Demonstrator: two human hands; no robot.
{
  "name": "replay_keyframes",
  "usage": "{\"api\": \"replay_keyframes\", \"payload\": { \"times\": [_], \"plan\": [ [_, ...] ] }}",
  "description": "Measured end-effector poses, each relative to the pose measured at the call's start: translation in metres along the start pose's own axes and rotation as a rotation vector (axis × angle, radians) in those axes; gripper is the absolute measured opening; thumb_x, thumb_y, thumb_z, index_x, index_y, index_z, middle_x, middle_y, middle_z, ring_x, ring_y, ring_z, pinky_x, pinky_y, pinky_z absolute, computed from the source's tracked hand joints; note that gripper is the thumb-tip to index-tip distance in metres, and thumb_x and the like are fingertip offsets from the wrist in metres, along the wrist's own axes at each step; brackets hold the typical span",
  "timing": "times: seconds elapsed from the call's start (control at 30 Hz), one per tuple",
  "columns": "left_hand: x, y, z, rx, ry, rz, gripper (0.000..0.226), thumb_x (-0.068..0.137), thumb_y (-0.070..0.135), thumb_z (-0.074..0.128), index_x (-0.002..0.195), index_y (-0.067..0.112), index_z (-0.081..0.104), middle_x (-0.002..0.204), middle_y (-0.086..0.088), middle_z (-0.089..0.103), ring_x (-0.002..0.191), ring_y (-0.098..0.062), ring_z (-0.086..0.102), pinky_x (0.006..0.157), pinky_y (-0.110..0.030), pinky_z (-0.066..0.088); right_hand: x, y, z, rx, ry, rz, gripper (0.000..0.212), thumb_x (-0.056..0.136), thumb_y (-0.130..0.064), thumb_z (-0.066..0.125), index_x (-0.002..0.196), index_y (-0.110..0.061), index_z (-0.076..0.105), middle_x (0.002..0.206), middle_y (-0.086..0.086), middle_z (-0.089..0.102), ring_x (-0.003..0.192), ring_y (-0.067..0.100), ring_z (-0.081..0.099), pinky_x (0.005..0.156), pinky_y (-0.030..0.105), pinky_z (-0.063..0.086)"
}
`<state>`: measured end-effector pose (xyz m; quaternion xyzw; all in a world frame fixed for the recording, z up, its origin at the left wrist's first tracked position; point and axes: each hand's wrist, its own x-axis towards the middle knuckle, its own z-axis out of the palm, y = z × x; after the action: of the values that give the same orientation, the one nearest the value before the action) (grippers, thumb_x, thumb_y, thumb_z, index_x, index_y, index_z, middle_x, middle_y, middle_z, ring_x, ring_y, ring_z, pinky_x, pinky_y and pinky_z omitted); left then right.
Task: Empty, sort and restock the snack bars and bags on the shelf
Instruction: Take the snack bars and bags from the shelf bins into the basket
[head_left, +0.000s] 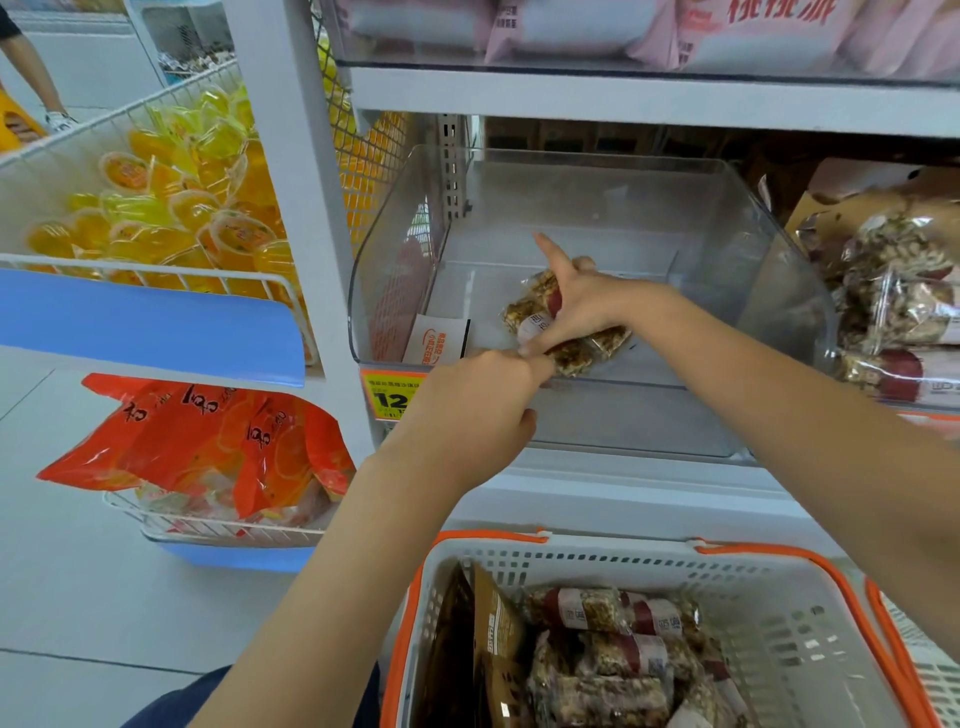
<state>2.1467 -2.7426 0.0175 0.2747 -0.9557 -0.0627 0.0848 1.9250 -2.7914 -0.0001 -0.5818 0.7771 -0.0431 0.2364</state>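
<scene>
Snack bars (563, 325) gripped by both hands (in bin).

Both arms reach forward; right hand (582, 306) grips, left hand (478, 410) curled.

A clear-wrapped nut snack bar (563, 332) is held inside the clear plastic shelf bin (727, 218), under the right hand (582, 304); below the left hand (467, 410) a white perforated basket (779, 623) is placed.
</scene>
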Motion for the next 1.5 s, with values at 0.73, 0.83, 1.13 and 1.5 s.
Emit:
{"api": "replay_keyframes", "payload": {
  "times": [0.73,0.83,1.13,1.5],
  "plan": [
    [0.0,0.0,-0.001,-0.033,-0.018,-0.005,0.034,0.091,0.02,0.052,0.125,0.024,0.05,0.112,-0.002,0.061,0.1,-0.023,0.057,0.076,-0.04,0.053,-0.042,0.004,0.003,0.08,0.078,-0.157,0.115,0.067,-0.034,0.078,0.149,-0.044,-0.002,0.137,0.004,0.047,0.11,0.023,0.049,0.093,0.033,0.045],
    [0.001,0.001,-0.001,-0.03,-0.018,-0.013,0.032,0.092,0.022,0.052,0.124,0.024,0.052,0.115,-0.001,0.06,0.104,-0.021,0.056,0.076,-0.035,0.051,-0.056,0.006,-0.006,0.092,0.144,-0.172,0.12,0.065,-0.03,0.081,0.149,-0.044,-0.004,0.144,0.003,0.039,0.109,0.021,0.049,0.086,0.03,0.044],
    [-0.005,0.006,-0.004,-0.023,-0.018,-0.041,0.036,0.093,0.021,0.051,0.128,0.024,0.049,0.12,-0.001,0.058,0.108,-0.021,0.053,0.078,-0.039,0.052,-0.148,-0.02,-0.061,0.049,0.28,-0.337,0.116,0.069,-0.023,0.081,0.152,-0.034,0.0,0.155,-0.006,0.023,0.118,0.009,0.041,0.094,0.017,0.032],
    [-0.057,0.081,0.051,0.052,-0.132,0.241,0.035,0.094,0.021,0.049,0.128,0.017,0.056,0.136,-0.003,0.044,0.129,-0.023,0.037,0.093,-0.039,0.046,-0.275,0.031,0.046,0.275,0.06,-0.23,0.109,0.076,-0.013,0.074,0.147,-0.05,0.0,0.084,0.006,0.068,0.041,0.01,0.046,0.047,0.028,0.044]
  ]
}}
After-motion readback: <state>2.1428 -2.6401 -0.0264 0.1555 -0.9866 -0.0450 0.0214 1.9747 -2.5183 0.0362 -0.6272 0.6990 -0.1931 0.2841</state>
